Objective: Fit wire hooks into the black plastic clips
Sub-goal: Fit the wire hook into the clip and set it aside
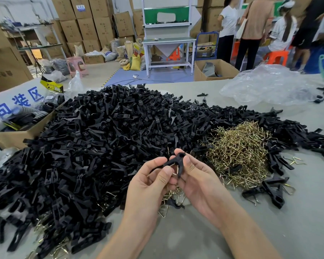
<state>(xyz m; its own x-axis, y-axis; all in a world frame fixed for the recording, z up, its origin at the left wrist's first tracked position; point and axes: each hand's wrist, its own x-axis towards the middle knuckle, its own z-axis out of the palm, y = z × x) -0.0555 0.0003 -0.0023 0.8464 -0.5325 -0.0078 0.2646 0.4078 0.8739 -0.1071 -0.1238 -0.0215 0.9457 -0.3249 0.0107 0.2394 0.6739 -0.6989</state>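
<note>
Both hands hold one black plastic clip (176,161) above the table's near middle. My left hand (153,179) pinches its left arm between thumb and fingers. My right hand (196,176) grips its right side, thumb on top. A silver wire hook (174,170) shows between the clip's two arms. A huge heap of black clips (101,143) covers the table's left and middle. A pile of brass-coloured wire hooks (239,152) lies to the right of my hands. More hooks (171,194) lie under my palms.
An open cardboard box (17,135) with dark parts stands at the left edge. A crumpled clear plastic bag (266,85) lies at the far right. Clips with hooks fitted (269,191) lie right of the brass pile. People stand beyond the grey table (269,230).
</note>
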